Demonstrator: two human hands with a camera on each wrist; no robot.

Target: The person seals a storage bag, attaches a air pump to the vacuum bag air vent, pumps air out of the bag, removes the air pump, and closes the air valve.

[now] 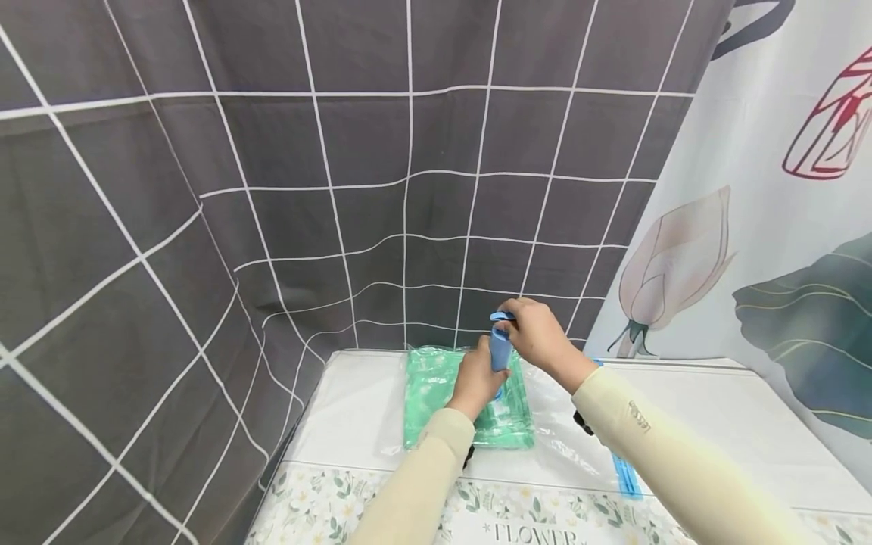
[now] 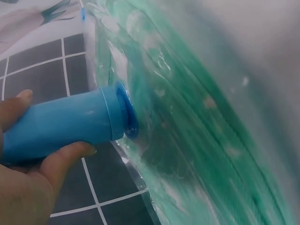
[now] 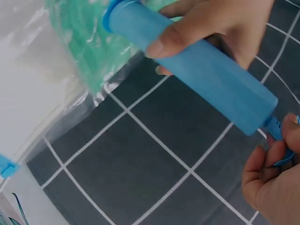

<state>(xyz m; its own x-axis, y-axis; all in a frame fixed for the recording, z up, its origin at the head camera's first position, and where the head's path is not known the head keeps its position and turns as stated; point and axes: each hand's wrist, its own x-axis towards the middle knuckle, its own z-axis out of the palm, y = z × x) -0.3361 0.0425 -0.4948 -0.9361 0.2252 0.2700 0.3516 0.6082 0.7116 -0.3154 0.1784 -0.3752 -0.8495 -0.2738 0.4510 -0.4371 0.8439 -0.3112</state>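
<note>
Left hand: the left hand (image 1: 474, 381) is wrapping its fingers and thumb around the tube of a blue pump (image 1: 500, 344), holding it steady.
Right hand: the right hand (image 1: 538, 333) is sitting just above the left hand and pinching the small blue handle (image 3: 281, 140) at the top end of the pump with curled fingers.
Pump: the pump is standing up between the two hands, and its bottom end is pressing on a round blue valve (image 2: 130, 112) on the bag.
Bag: a clear plastic bag (image 1: 545, 424) is lying flat on the table right under both hands, and it is reaching out to the right, under the right arm.
Cloth: a folded green cloth (image 1: 436, 393) is lying inside the bag, under the left hand and out to its left.
Strip: a blue strip (image 1: 625, 475) is running along the bag's edge, close under the right sleeve.
Table: a white table (image 1: 695, 409) with a flower edge is holding the bag up.
Curtain: a grey curtain (image 1: 341, 189) with white lines is hanging behind the hands.
</note>
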